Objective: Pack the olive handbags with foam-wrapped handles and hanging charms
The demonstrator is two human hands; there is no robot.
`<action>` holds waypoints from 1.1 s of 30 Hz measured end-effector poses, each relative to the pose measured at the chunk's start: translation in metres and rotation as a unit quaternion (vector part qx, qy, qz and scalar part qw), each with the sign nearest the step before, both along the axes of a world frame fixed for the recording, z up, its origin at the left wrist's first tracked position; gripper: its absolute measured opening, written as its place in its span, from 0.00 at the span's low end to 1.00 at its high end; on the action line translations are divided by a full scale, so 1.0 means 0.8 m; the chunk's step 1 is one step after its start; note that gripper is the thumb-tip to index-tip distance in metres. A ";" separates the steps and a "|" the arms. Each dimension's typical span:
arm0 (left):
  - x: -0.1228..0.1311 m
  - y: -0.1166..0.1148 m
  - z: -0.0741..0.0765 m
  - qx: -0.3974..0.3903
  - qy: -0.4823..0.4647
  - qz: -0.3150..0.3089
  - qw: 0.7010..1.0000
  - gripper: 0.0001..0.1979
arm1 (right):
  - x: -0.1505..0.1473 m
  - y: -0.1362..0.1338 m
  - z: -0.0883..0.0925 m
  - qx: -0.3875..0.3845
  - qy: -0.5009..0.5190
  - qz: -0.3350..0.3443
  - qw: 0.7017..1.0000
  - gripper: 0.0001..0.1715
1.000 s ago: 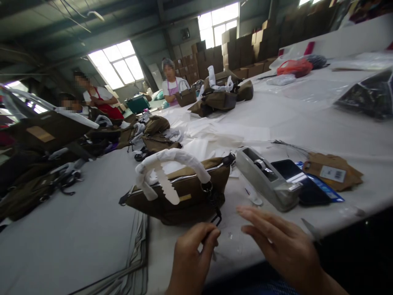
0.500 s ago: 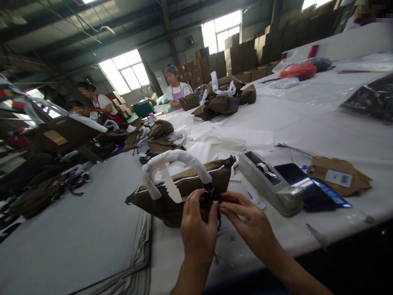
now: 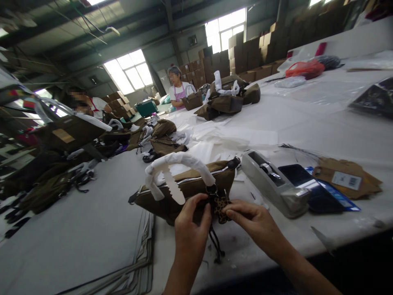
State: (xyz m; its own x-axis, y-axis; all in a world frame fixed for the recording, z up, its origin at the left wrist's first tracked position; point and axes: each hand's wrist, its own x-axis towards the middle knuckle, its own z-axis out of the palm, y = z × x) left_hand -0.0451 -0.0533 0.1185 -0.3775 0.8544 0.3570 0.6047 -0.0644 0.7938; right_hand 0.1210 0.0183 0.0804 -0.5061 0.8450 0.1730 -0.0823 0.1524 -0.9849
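Observation:
An olive-brown handbag [image 3: 184, 192] stands before me, its silver zip along the top and its handle [image 3: 184, 157] wrapped in white. A pale notched strip [image 3: 173, 186] hangs beside the handle. From the metal ring at the handle's right base hangs a leopard-patterned charm [image 3: 220, 209]. My right hand [image 3: 258, 221] pinches the charm's right edge between thumb and fingers. My left hand [image 3: 190, 223] is curled against the bag's front just left of the charm; its fingertips close on a dark part I cannot make out. Black cords [image 3: 216, 246] with knotted ends dangle below.
Right of the bag lie a grey tape dispenser [image 3: 276, 188], a dark phone-like slab [image 3: 307, 188] and brown tags [image 3: 346, 176]. A blade [image 3: 322, 239] lies near the front edge. Flat grey sheets [image 3: 92, 229] are stacked at left. More bags [image 3: 227, 98] and co-workers are beyond.
The leopard-patterned charm and dangling cords now show between and below my hands. My right hand has shifted slightly right and down, my left slightly left and down. The view has turned slightly.

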 end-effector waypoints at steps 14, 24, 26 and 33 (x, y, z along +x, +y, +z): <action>0.021 -0.001 -0.013 0.005 -0.095 0.012 0.995 0.09 | 0.034 0.009 0.004 0.296 -0.155 -0.154 0.930 0.12; 0.017 -0.001 -0.014 0.004 -0.049 0.007 0.999 0.11 | 0.044 0.020 0.005 0.441 -0.299 -0.187 0.825 0.15; 0.017 -0.002 -0.014 0.002 -0.045 0.007 0.999 0.11 | 0.042 0.021 0.007 0.444 -0.300 -0.184 0.824 0.15; 0.018 -0.002 -0.015 0.013 -0.032 0.011 0.999 0.11 | 0.037 0.018 0.016 0.447 -0.314 -0.173 0.820 0.15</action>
State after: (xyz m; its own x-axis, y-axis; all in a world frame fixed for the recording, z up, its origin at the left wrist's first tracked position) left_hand -0.0308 -0.0546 0.1064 -0.4198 0.8364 0.3525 0.5536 -0.0718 0.8297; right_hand 0.1505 0.0324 0.0928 -0.4899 0.6336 0.5988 0.5978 0.7441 -0.2983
